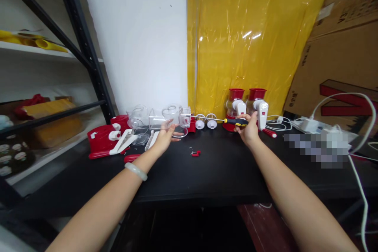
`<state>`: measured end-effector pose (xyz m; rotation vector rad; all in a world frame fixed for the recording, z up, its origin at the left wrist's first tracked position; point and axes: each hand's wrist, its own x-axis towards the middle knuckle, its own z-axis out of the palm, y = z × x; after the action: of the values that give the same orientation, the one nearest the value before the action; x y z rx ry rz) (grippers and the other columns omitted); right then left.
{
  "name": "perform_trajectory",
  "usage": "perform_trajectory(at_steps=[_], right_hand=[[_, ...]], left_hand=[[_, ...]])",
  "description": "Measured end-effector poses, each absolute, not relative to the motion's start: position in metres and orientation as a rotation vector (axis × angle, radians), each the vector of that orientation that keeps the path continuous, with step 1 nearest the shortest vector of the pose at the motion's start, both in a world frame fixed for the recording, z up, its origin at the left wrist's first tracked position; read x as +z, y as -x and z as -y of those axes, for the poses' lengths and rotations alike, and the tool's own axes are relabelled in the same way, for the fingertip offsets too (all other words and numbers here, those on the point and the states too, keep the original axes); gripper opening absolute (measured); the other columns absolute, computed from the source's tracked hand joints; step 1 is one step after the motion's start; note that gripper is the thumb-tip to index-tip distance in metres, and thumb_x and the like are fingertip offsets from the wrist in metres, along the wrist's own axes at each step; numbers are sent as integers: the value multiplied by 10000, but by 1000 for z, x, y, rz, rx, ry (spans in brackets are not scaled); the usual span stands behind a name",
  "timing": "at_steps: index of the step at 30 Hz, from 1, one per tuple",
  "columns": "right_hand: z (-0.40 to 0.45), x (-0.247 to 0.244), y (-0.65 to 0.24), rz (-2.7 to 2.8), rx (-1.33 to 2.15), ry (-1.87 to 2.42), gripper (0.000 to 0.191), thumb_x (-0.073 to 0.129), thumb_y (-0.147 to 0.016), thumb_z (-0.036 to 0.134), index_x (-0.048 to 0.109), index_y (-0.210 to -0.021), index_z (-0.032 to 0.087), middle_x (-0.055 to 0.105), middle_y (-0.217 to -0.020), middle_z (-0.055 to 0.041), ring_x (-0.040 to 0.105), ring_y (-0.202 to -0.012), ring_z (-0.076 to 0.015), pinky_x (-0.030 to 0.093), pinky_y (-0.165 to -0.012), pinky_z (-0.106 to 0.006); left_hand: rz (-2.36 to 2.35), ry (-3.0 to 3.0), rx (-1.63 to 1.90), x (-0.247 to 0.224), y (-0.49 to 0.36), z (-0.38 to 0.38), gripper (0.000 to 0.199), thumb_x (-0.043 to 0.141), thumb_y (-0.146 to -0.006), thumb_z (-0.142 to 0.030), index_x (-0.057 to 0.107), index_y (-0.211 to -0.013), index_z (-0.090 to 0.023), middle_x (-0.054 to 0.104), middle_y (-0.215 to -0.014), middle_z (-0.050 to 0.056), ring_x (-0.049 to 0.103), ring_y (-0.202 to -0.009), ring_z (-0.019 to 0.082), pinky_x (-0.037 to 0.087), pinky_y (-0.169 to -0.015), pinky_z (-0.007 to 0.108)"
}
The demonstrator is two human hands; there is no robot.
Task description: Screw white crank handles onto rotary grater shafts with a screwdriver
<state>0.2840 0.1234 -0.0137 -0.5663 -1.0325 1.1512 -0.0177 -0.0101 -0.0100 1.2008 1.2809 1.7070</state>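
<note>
My left hand point(164, 137) is closed around a clear plastic grater body point(173, 113), held on its side just over the table. My right hand point(249, 129) grips a screwdriver point(234, 121) by its black and yellow handle. The shaft runs level to the left, and its tip reaches the open right end of the clear body; whether it touches a screw I cannot see. In front of my hands lies a small red part point(196, 153) with tiny screws beside it. Left of my left hand stand more clear plastic parts point(138, 117).
Red bases point(102, 138) and white cranks point(124, 141) lie at the left of the black table point(203, 181). Two clear drums point(211, 122) and two assembled rotary graters point(260, 104) stand at the back. A power strip point(310, 125) with white cables lies right, beside a large carton point(348, 59).
</note>
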Motion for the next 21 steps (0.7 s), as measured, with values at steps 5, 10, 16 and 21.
perform_trajectory(at_steps=[5,10,16,21], right_hand=[[-120,-11,-281,1006,1083,624,404,743,-689,555,530,-751,218,491,-509,80,381,-334,-47,297,-324,-179],[-118,-6,-280,863,1285,435,373,806,-622,356,492,-785,242,527,-595,96,442,-435,-61,431,-439,-208],[-119,-6,-283,796,1391,343,336,803,-642,296,515,-805,238,571,-708,64,534,-562,-89,468,-522,-237],[-120,-8,-285,773,1448,348,236,693,-636,185,562,-825,236,586,-743,41,584,-657,-127,503,-571,-271]], left_hand=[[-1273,-1203,1713,-9,17,11,659,648,-840,-529,386,-1350,-206,594,-1314,171,738,-770,194,588,-569,288],[-1295,-1212,1710,-10,16,12,672,648,-838,-526,380,-1358,-195,592,-1297,173,734,-760,186,584,-565,282],[-1288,-1267,1684,-13,17,11,645,657,-842,-494,380,-1344,-199,583,-1286,164,724,-732,158,586,-564,275],[-1279,-1254,1693,-13,19,9,654,649,-842,-514,371,-1351,-211,590,-1275,158,726,-740,164,592,-568,284]])
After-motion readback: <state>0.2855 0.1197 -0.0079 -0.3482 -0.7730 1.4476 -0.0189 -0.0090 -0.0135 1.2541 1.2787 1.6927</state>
